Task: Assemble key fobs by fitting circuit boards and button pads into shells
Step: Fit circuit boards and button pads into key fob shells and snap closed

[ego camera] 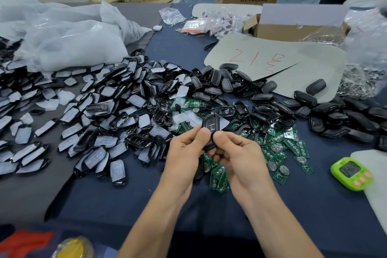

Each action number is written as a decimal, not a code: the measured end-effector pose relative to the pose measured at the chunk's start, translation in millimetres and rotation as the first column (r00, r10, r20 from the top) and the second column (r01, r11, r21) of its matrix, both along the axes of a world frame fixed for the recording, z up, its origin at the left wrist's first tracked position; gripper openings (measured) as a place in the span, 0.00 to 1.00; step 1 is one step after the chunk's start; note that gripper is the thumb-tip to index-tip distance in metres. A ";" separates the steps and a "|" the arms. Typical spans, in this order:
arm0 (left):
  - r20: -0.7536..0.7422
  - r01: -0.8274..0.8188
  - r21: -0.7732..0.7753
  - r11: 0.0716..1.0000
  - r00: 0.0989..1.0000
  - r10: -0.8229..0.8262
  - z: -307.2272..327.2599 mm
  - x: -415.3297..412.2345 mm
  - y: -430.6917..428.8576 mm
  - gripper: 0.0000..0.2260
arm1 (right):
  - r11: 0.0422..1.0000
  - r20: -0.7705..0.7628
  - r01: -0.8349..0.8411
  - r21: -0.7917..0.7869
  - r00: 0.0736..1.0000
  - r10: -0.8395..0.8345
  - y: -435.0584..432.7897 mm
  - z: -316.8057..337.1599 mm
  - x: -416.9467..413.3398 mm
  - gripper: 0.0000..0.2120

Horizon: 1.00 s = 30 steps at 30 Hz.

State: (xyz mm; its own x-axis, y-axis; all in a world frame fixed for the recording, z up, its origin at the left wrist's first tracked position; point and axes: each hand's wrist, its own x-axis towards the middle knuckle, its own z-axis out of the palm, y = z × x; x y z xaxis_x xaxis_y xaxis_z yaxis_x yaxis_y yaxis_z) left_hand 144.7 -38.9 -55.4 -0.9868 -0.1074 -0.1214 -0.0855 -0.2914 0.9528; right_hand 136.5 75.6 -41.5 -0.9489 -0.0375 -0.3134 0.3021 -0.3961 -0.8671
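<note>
My left hand and right hand pinch one key fob, almost done I think; heaps of shells, pads and boards wait across the middle of the bench.

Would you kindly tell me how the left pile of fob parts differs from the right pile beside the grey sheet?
Most pieces in the left pile show whitish faces; the right pile is plain black. The left pile spreads wider, onto the dark mat; the right pile is smaller, on the blue cloth. Both are loose, unsorted heaps.

Blue-clothed table with shells, circuit boards (green timer)
</note>
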 end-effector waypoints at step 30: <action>0.117 -0.103 -0.065 0.993 0.987 0.110 -17.8 -15.1 -1.9 0.09 | 0.964 -0.043 -0.187 0.188 0.979 0.199 70.3 -23.0 -38.8 0.07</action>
State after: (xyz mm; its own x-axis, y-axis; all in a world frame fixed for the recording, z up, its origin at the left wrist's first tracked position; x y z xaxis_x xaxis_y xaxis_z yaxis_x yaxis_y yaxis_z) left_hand 129.6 -40.8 -73.2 -0.9481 -0.2214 -0.2283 -0.1715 -0.2485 0.9533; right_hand 97.6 145.9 -64.5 -0.9468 -0.1692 -0.2737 0.3015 -0.1690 -0.9384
